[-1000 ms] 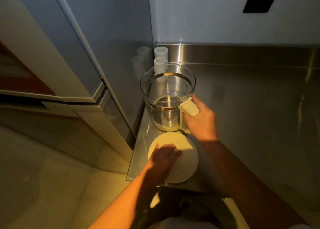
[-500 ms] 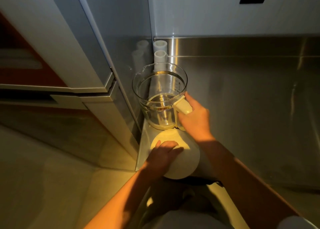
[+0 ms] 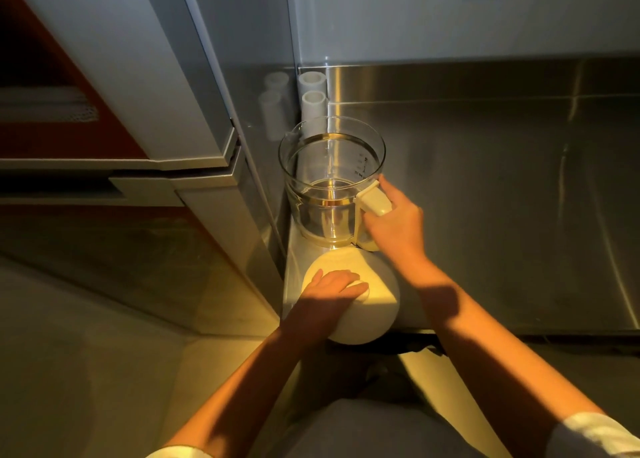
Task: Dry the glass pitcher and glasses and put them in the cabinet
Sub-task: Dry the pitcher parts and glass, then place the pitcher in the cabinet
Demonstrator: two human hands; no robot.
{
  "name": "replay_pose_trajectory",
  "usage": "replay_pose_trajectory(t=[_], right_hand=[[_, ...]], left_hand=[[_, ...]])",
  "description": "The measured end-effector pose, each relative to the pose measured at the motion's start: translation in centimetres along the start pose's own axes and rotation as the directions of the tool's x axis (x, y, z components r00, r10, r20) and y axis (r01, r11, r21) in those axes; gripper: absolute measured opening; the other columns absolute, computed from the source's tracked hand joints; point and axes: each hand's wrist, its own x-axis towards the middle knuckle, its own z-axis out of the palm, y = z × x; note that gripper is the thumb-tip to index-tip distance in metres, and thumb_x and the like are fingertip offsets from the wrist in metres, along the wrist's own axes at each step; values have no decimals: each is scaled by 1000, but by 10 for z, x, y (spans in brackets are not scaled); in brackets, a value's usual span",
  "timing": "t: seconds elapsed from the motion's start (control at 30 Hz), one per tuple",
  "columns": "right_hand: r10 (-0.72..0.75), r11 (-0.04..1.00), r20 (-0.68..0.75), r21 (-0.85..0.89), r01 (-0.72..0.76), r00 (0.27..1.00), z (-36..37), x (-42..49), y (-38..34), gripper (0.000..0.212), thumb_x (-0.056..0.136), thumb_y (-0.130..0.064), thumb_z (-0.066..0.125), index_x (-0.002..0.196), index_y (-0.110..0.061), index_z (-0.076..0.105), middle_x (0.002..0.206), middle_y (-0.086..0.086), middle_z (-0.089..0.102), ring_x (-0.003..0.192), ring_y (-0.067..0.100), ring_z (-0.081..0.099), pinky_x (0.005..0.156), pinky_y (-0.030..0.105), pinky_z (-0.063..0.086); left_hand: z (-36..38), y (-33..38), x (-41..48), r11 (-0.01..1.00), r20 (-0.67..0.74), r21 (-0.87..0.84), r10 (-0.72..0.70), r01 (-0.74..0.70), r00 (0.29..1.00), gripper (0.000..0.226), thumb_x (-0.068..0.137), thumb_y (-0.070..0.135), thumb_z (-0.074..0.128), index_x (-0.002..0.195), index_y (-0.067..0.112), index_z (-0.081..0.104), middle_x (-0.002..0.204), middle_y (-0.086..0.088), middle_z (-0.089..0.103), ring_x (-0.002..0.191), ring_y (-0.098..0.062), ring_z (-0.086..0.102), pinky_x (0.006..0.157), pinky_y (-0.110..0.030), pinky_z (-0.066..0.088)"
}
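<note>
A glass pitcher (image 3: 332, 180) is seen standing upright on a shiny steel worktop (image 3: 502, 215), close to the worktop's left end. Its cream handle (image 3: 375, 201) is turned to the right. The handle is gripped by the right hand (image 3: 398, 229), with the fingers curled round it and the thumb laid along its top. Small measuring marks can be seen on the glass near the handle.

Just in front of the pitcher, a round cream lid (image 3: 377, 305) is held by the left hand (image 3: 332, 291). The fingers are bent over the top of the lid. The lid sticks out a little past the front edge of the worktop.

Behind the pitcher, two white cups (image 3: 313, 102) are set in the corner, one behind the other, right by the back wall. They are mirrored in the shiny grey side panel (image 3: 263, 138) next to them. A tall grey door (image 3: 138, 59) is seen at the left, and the floor (image 3: 86, 353) is lit with yellow light.
</note>
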Motion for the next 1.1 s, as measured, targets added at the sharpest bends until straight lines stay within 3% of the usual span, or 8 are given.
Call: replay_pose_trajectory(t=[0.13,0.23,0.47,1.1], right_hand=[[-24,998,-10,-50,24,1000,1,0,0,63,75,-12,68,134,-17,48,118,11,63,106,28,59,93,43,46],[-37,996,-12,-81,36,999,1,-1,0,62,76,-12,68,135,-16,47,118,11,63,107,27,59,93,42,46],[-17,998,-14,-61,16,1000,1,-3,-1,63,78,-9,69,136,-16,44,124,9,59,110,21,56,94,33,47],[-25,998,-13,-52,25,1000,-1,1,0,63,79,-8,69,136,-18,44,124,7,58,110,18,54,85,21,43]], left_hand=[[5,-4,6,998,78,-10,-61,62,995,44,88,2,45,129,18,50,136,-8,47,130,-26,37,108,-53,21],[8,-6,4,998,32,-24,-48,49,998,50,83,-7,52,128,16,51,136,-10,47,130,-29,36,107,-54,20],[4,-5,2,998,53,-41,-48,51,997,49,93,1,40,138,22,40,146,-4,35,137,-21,22,112,-42,6],[6,-9,2,996,3,-73,-48,48,999,55,89,-6,43,137,22,43,144,-3,38,137,-22,25,111,-41,10]])
